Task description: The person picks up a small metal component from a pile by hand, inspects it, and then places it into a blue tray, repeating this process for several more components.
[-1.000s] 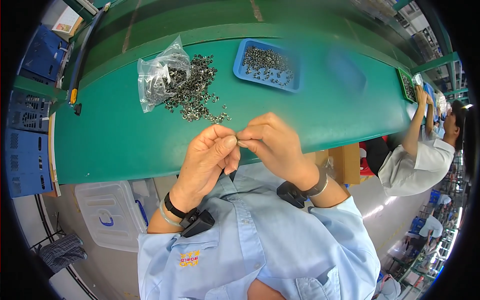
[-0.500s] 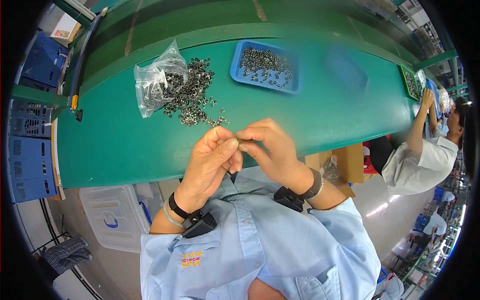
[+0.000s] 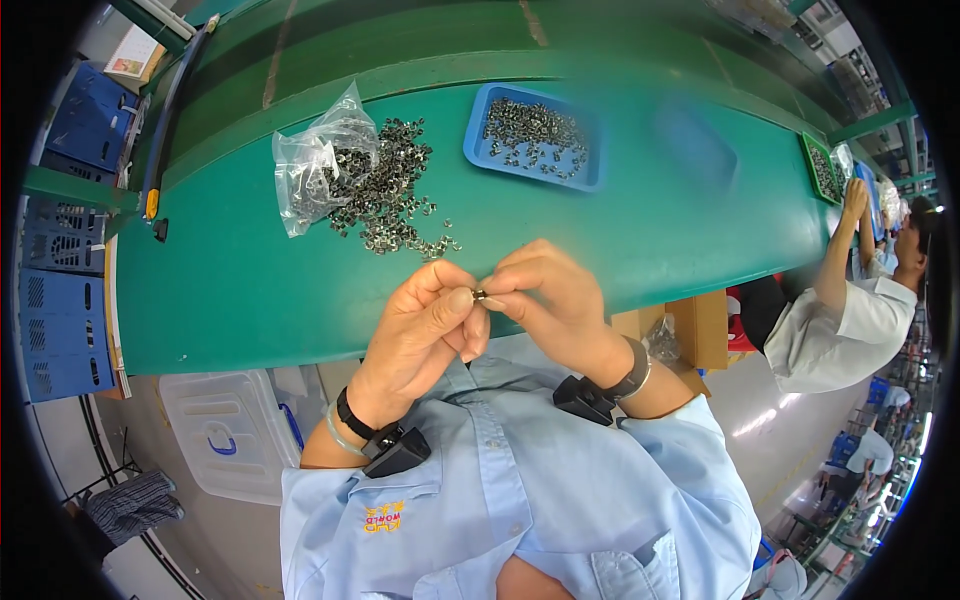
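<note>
Between the fingertips of both hands is a small shiny metal part (image 3: 480,295), mostly covered by the fingers. My left hand (image 3: 425,325) pinches it from the left with thumb and forefinger, its other fingers curled below. From the right, my right hand (image 3: 548,298) pinches the same part. Just beyond my hands lies a loose pile of small dark and silvery metal parts (image 3: 392,195) on the green table (image 3: 230,310). The pile spills out of a clear plastic bag (image 3: 300,180). Farther right, a blue tray (image 3: 475,150) holds several similar small parts.
A blurred blue shape (image 3: 700,140) shows on the table's right part. Beyond it, a co-worker (image 3: 835,310) sits beside a green tray (image 3: 822,168) of small parts. Below the table edge stand a lidded clear plastic box (image 3: 225,440) and an open cardboard box (image 3: 698,330). Blue crates (image 3: 62,335) stack up at left.
Both hands stay together at the same spot, but the fingers have shifted slightly, and more of the small metal part now shows between them. The view has moved a little.
</note>
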The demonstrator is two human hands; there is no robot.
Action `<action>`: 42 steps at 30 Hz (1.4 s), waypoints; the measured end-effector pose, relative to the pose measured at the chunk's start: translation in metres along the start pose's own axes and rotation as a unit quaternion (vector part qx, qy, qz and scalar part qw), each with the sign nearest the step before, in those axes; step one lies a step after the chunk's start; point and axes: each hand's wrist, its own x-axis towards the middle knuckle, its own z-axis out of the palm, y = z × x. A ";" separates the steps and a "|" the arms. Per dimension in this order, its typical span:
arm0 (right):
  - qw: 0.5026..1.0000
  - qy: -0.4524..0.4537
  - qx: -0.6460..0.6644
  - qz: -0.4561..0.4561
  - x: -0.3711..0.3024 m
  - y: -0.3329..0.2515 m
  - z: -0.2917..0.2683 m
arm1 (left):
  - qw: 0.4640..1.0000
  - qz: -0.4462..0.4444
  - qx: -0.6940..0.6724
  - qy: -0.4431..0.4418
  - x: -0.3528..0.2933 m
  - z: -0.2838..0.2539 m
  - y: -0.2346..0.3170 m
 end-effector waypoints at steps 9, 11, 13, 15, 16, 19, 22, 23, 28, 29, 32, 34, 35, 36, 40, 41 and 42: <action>0.999 -0.026 0.007 -0.027 0.000 -0.006 -0.001 | 0.999 0.000 -0.024 -0.039 -0.002 -0.002 0.001; 0.999 -0.027 0.000 -0.034 0.002 -0.007 0.000 | 0.999 -0.002 -0.020 -0.042 -0.003 -0.002 0.003; 0.999 -0.033 -0.006 -0.043 0.003 -0.008 0.000 | 1.000 -0.005 0.001 -0.030 -0.005 -0.002 0.005; 0.998 -0.036 -0.008 -0.047 0.005 -0.007 0.000 | 1.000 -0.007 0.012 -0.023 -0.006 -0.002 0.006; 0.998 -0.037 -0.010 -0.041 0.005 -0.006 0.000 | 0.999 -0.004 0.033 -0.013 -0.004 -0.002 0.006; 0.999 -0.037 -0.013 -0.029 0.005 -0.003 0.000 | 0.997 0.003 0.077 0.006 -0.002 0.000 0.006; 1.000 -0.010 0.016 0.009 0.002 0.003 0.005 | 0.999 -0.007 0.041 0.015 -0.001 0.005 0.009; 1.000 -0.010 0.015 0.008 0.003 0.004 0.005 | 0.999 -0.007 0.042 0.014 -0.001 0.006 0.010; 0.997 0.000 0.068 0.023 0.003 0.007 0.005 | 0.999 0.001 0.034 0.008 -0.001 0.006 0.009; 0.997 -0.001 0.072 0.029 0.002 0.008 0.004 | 0.999 0.001 0.045 0.009 0.000 0.006 0.008; 0.996 -0.002 0.080 0.036 0.000 0.010 0.004 | 0.998 0.000 0.056 0.009 0.001 0.004 0.007; 0.995 -0.002 0.087 0.040 -0.001 0.011 0.004 | 0.998 -0.005 0.055 0.008 0.001 0.004 0.006; 0.995 -0.002 0.086 0.040 -0.001 0.011 0.004 | 0.998 -0.005 0.055 0.007 0.001 0.005 0.006; 0.995 -0.001 0.089 0.040 -0.001 0.010 0.004 | 0.998 -0.004 0.055 0.008 0.000 0.006 0.006; 0.995 0.007 0.086 0.044 -0.003 0.009 0.007 | 0.998 0.004 0.069 0.012 0.000 0.006 0.006; 0.996 0.012 0.080 0.049 -0.004 0.009 0.009 | 0.997 0.009 0.081 0.014 0.000 0.004 0.006; 0.996 0.016 0.073 0.053 -0.004 0.009 0.009 | 0.995 0.014 0.093 0.017 0.000 0.003 0.006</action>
